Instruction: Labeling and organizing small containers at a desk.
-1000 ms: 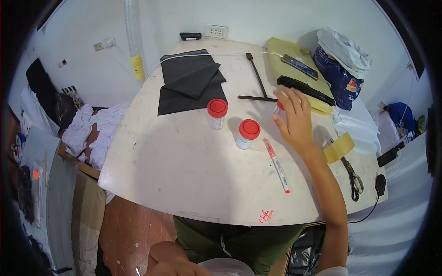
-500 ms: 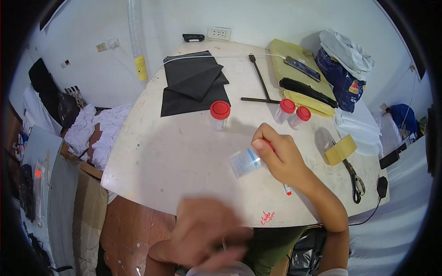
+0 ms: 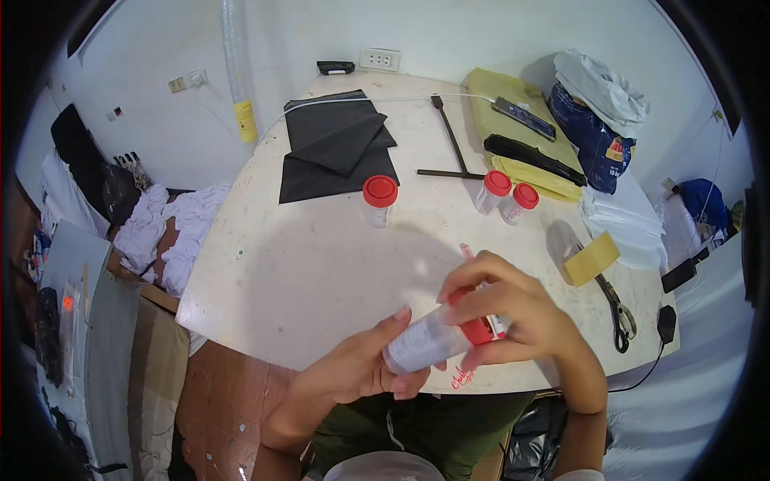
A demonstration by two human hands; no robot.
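Note:
Near the table's front edge I hold a clear plastic specimen cup [image 3: 421,346] tilted, its red lid up to the right. My left hand [image 3: 357,361] is wrapped around the cup's lower end. Over the red screw lid [image 3: 475,325] curl the fingers of my right hand [image 3: 517,309]. A pale label wraps the cup's side. Partly hidden behind my right hand lies a marker [image 3: 466,252]. Farther back stands another red-lidded cup [image 3: 379,202], and to its right are two smaller ones, a left cup [image 3: 493,192] and a right cup [image 3: 520,204].
Black sheets [image 3: 337,148] lie at the back left, with a white cable across them. A dark T-shaped bar [image 3: 451,136], yellow folded material [image 3: 513,104] with a phone [image 3: 524,118], and a bag [image 3: 589,136] are behind. A tape roll [image 3: 592,259] and scissors [image 3: 618,317] lie right.
My left hand has risen from the lower edge and taken hold of the cup. My right hand has moved down and turned, bringing the cup nearer to me.

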